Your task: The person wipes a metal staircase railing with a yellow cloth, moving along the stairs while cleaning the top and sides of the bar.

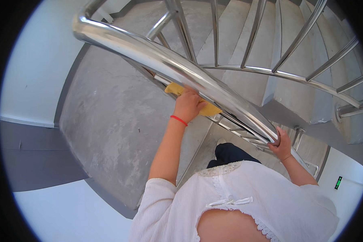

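My left hand [188,104] holds a yellow cloth [211,109] against a lower rail, just beneath the thick polished metal handrail [169,60]. Part of the cloth sticks out on both sides of the fingers. A red band circles the left wrist. Further down the same handrail, at the right, my right hand [281,144] grips the tube with its thumb below and its fingers on the far side. The handrail slants from upper left to lower right in front of my body.
Metal balusters [216,36] rise from a curved lower rail beside concrete stairs [254,39] at the upper right. A grey concrete landing [108,121] lies at the left, bordered by a white wall [36,60]. A lit green sign [338,182] is on the right wall.
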A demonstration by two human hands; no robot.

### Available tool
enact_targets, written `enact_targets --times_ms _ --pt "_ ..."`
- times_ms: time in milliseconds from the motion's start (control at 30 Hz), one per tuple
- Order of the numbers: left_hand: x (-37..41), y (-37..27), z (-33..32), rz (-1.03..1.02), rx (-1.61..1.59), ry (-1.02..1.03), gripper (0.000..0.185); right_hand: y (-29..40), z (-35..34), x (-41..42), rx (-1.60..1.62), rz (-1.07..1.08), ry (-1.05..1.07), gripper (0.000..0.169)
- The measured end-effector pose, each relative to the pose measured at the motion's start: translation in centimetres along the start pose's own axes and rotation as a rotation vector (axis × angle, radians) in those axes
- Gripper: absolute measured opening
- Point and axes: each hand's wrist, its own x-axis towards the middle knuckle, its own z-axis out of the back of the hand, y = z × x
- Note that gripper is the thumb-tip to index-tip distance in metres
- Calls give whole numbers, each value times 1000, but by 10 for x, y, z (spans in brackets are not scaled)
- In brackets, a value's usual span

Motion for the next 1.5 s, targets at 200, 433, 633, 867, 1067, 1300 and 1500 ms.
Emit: enact_targets --times_ms 200,433,633,867,1067,1300,1500 --pt "17 73 43 86 -77 -122 14 7 -4 0 79 -107 43 80" --pt "17 62 64 344 -292 -275 17 16 8 7 200 -259 121 77" --pt "-37 16 139 386 -1503 -939 23 133 24 67 -24 172 -141 59" --pt "-5 -17 141 -458 -20 -512 24 226 -22 156 77 124 -329 40" --pt "63 63 185 -260 130 -696 47 218 -14 148 68 105 -290 40" --pt "125 126 313 111 468 -757 26 220 -20 151 46 173 -371 41" --pt "73 -13 162 -413 321 -547 15 220 -23 153 74 148 -334 42"
